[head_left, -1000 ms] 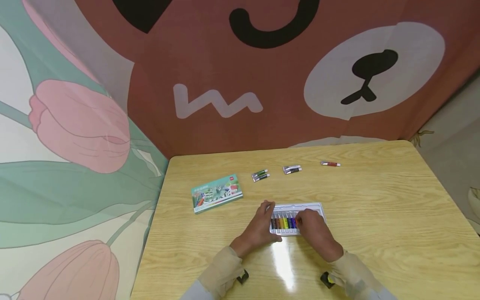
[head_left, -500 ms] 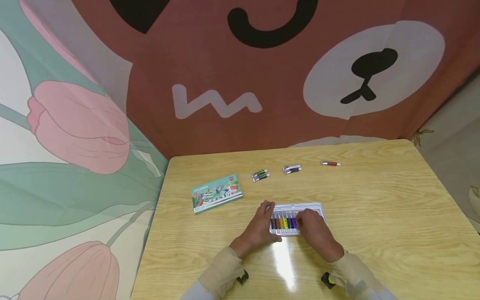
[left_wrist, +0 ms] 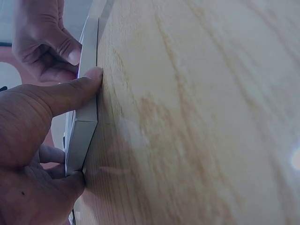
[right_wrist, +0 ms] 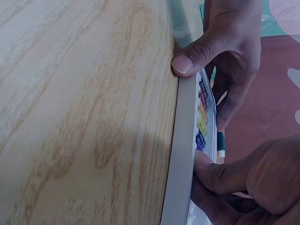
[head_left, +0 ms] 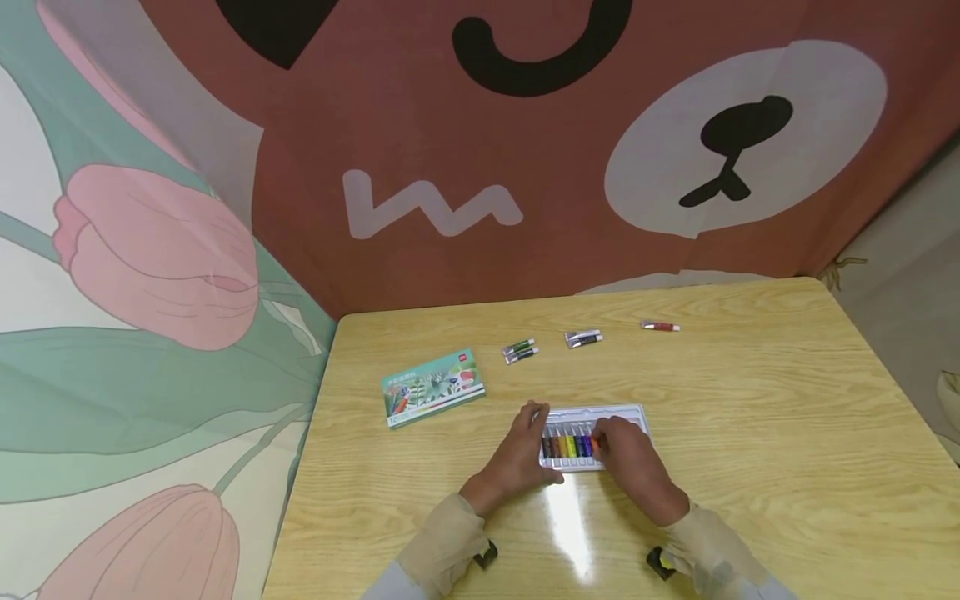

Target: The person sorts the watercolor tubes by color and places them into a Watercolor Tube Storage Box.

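A white tray (head_left: 592, 412) lies on the table, holding a row of small paint tubes (head_left: 572, 446) in brown, ochre, yellow, blue and purple. My left hand (head_left: 516, 458) grips the tray's left end, thumb on the near edge and fingers at the far side. Over the right part of the row is my right hand (head_left: 633, 467), its thumb and forefinger curled down into the tray at an orange paint tube (head_left: 596, 447). In the right wrist view the right fingertips sit right beside the purple tube (right_wrist: 199, 147); the hand hides the tray's right end.
A green illustrated box (head_left: 433, 388) lies left of the tray. Behind the tray are loose paint tubes: a green one (head_left: 518, 347) with a dark one (head_left: 522, 356), a silvery pair (head_left: 583, 338), and a red one (head_left: 661, 327) farther right. A patterned cloth backs the table.
My right hand has shifted very slightly to the right, so a little more of the orange tube shows. The left hand and the tray have stayed in place.
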